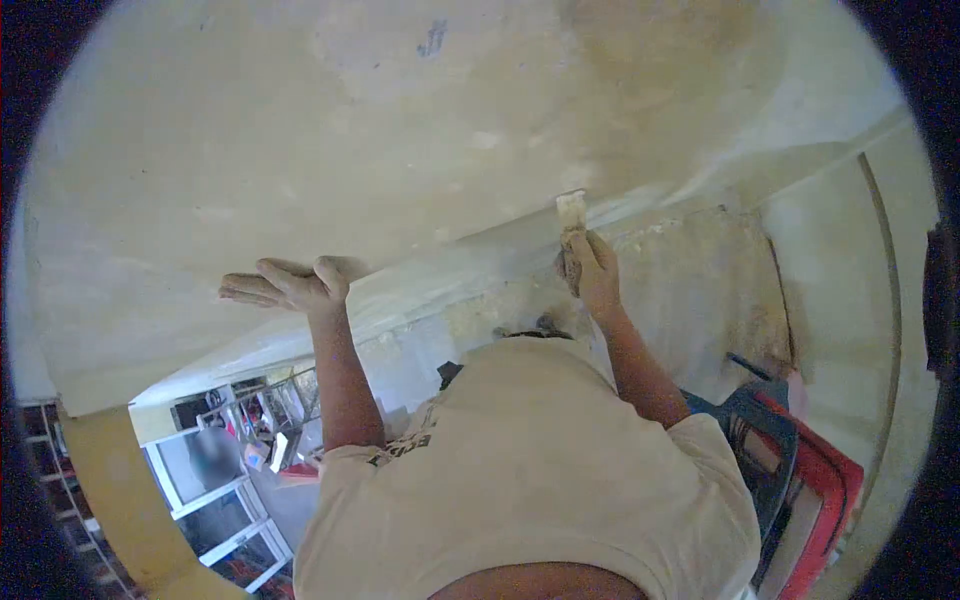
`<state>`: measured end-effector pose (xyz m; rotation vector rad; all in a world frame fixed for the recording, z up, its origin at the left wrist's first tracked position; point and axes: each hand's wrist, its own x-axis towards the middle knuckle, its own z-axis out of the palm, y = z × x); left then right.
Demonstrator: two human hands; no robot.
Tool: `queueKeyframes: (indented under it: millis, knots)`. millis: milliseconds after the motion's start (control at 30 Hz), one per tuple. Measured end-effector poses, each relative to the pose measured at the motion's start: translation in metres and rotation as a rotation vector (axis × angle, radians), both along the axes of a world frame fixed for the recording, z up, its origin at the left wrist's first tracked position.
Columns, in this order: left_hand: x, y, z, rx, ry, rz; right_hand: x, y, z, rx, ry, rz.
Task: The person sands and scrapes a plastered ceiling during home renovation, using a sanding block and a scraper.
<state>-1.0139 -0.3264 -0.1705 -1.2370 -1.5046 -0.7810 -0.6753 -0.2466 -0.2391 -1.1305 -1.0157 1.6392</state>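
Observation:
In the head view, my left hand [290, 285] is open, its fingers spread against or very close to the patchy cream plaster surface [400, 150]. My right hand [597, 275] is closed around the handle of a putty knife [571, 212]. The blade points up and its tip meets, or nearly meets, the plaster. Part of the handle is hidden in my fingers. Whitish residue coats the blade and my left fingers look dusty.
Stacked chairs, one dark [755, 420] and one red [840, 475], stand at the lower right beside a wall. At the lower left are a white-framed glazed panel [215, 545], cluttered goods [265, 440] and a tan pillar or wall edge [120, 480].

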Motion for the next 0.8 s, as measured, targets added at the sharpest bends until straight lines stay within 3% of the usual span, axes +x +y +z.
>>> queueKeyframes:
  millis: [133, 333, 533, 600, 733, 800]
  knots:
    - [0.004, 0.005, 0.001, 0.017, 0.035, 0.023, 0.001, 0.015, -0.025, 0.039, 0.050, 0.008]
    - [-0.002, 0.004, -0.008, 0.043, 0.031, 0.024, 0.004, 0.023, -0.050, 0.129, -0.106, 0.090]
    - [-0.002, 0.003, -0.016, 0.066, 0.023, 0.038, -0.012, 0.018, -0.052, 0.430, -0.007, -0.154]
    - [-0.002, 0.001, -0.030, 0.062, -0.024, 0.028, -0.011, 0.024, -0.062, 0.715, -0.313, -0.133]
    - [-0.021, -0.014, -0.079, 0.079, -0.047, 0.030, -0.036, 0.019, -0.084, 0.838, -0.313, -0.217]
    - [-0.037, -0.025, -0.093, 0.078, -0.048, 0.036, -0.050, 0.013, -0.080, 0.937, -0.459, -0.285]
